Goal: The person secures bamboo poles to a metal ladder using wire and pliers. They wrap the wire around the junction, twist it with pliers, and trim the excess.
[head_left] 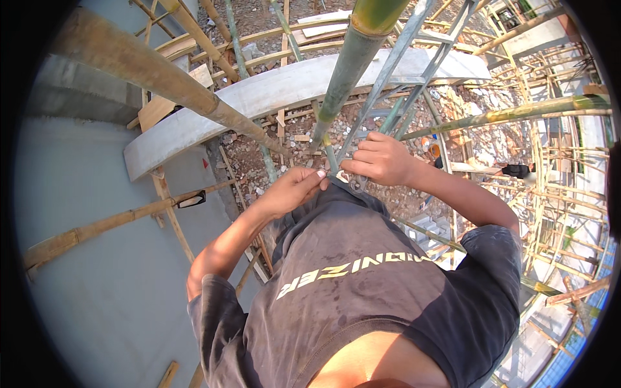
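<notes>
Both my hands are drawn together in front of my waist, by the hem of my dark shirt (362,258). My left hand (294,191) is closed in a pinch, thumb against fingers. What it pinches, if anything, is too small to make out. My right hand (381,160) is curled closed just to its right. Under its fingers shows a small grey ring-shaped piece (357,183); I cannot tell whether it is held or hangs at the waist. A thick green bamboo pole (349,71) rises just beyond my hands.
A brown bamboo pole (162,74) slants in from the upper left. A metal ladder (424,77) leans beyond my right hand. A pale curved beam (259,103) crosses ahead, above rubble ground (297,152). A grey wall (110,187) lies left; bamboo scaffolding (556,194) fills the right.
</notes>
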`<state>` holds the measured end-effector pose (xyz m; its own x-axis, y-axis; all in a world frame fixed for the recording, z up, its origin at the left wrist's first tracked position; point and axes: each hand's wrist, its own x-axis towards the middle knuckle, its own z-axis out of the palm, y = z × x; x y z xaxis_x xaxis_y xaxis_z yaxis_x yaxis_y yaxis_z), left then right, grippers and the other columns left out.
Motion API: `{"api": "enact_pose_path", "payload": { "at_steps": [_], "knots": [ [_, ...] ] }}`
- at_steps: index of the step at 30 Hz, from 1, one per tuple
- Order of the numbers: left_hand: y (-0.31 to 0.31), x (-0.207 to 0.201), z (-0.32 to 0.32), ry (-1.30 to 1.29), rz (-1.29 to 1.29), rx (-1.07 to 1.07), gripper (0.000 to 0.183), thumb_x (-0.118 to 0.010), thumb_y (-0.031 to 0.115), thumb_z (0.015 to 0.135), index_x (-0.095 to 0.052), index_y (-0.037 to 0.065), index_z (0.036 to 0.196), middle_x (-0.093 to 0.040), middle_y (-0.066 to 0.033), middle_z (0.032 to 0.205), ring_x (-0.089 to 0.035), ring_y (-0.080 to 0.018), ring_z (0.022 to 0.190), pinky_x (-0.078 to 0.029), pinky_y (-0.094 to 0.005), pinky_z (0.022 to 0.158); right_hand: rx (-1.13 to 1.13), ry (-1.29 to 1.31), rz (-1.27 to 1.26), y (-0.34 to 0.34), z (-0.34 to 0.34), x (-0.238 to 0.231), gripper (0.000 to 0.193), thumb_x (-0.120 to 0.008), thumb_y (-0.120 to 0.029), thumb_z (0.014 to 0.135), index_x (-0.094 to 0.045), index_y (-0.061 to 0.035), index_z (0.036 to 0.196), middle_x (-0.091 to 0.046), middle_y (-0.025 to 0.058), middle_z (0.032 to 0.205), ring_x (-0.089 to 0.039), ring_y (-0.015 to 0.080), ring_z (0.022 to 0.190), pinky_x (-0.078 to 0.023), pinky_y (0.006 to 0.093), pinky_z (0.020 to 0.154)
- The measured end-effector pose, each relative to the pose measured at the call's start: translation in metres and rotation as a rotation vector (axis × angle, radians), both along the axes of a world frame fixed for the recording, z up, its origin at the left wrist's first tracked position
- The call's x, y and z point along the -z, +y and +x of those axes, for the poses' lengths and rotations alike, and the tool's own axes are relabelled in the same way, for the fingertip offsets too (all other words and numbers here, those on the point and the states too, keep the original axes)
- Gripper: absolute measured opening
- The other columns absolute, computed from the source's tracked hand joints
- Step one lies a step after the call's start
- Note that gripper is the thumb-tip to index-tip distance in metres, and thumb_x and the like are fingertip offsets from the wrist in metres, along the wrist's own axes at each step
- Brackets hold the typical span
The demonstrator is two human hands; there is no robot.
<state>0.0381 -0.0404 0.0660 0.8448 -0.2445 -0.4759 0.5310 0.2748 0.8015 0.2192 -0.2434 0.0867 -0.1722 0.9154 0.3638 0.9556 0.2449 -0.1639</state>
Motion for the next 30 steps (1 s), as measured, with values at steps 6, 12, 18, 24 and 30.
{"api": "enact_pose_path", "payload": {
  "at_steps": [6,12,18,24,30],
  "knots": [
    [0.034,-0.013,-0.015,-0.297,0.808,-0.106,0.034,-0.052,0.026,0.103,-0.068,0.001,0.087,-0.053,-0.0141,0.059,-0.053,-0.0279,0.056,-0.041,-0.0393,0.058,0.409,0.969,-0.653,-0.022,0.011,0.013,0.028,-0.068,-0.027,0.094,-0.067,-0.0041,0.11,-0.059,-0.0006,0.076,-0.053,0.0127,0.066,-0.043,0.0305,0.063],
    [0.035,-0.019,-0.027,-0.413,1.024,-0.204,0.023,-0.059,0.02,0.098,-0.068,0.001,0.091,-0.063,-0.0188,0.076,-0.061,-0.0381,0.072,-0.047,-0.0441,0.067,0.3,1.527,-0.793,-0.024,0.006,0.001,0.033,-0.066,-0.031,0.098,-0.066,0.0011,0.106,-0.052,-0.0013,0.07,-0.049,0.0088,0.064,-0.04,0.0271,0.061],
    [0.028,-0.012,-0.022,-0.744,1.309,-0.351,0.015,-0.067,0.014,0.089,-0.071,0.005,0.1,-0.068,-0.0102,0.092,-0.064,-0.031,0.083,-0.049,-0.0398,0.074,0.361,1.678,-0.755,-0.021,0.009,-0.001,0.035,-0.064,-0.027,0.097,-0.063,0.0046,0.113,-0.055,-0.0019,0.075,-0.047,0.0071,0.063,-0.046,0.0278,0.066],
    [-0.012,-0.002,-0.004,-1.134,1.449,-0.407,0.032,-0.074,0.013,0.08,-0.071,0.01,0.111,-0.067,-0.0011,0.093,-0.062,-0.0206,0.072,-0.05,-0.033,0.063,0.343,1.759,-0.804,-0.004,-0.001,-0.008,0.035,-0.065,-0.025,0.097,-0.062,0.0052,0.114,-0.053,-0.0022,0.072,-0.046,0.0068,0.063,-0.041,0.0255,0.061],
    [-0.005,0.004,-0.002,-1.13,1.497,-0.269,0.02,-0.074,0.018,0.081,-0.071,0.01,0.1,-0.066,0.0002,0.088,-0.062,-0.0166,0.065,-0.05,-0.031,0.053,0.413,1.512,-0.787,-0.003,-0.011,-0.017,0.03,-0.064,-0.024,0.097,-0.065,0.0013,0.113,-0.06,-0.0005,0.076,-0.054,0.0101,0.068,-0.045,0.0277,0.063]
  ]
}}
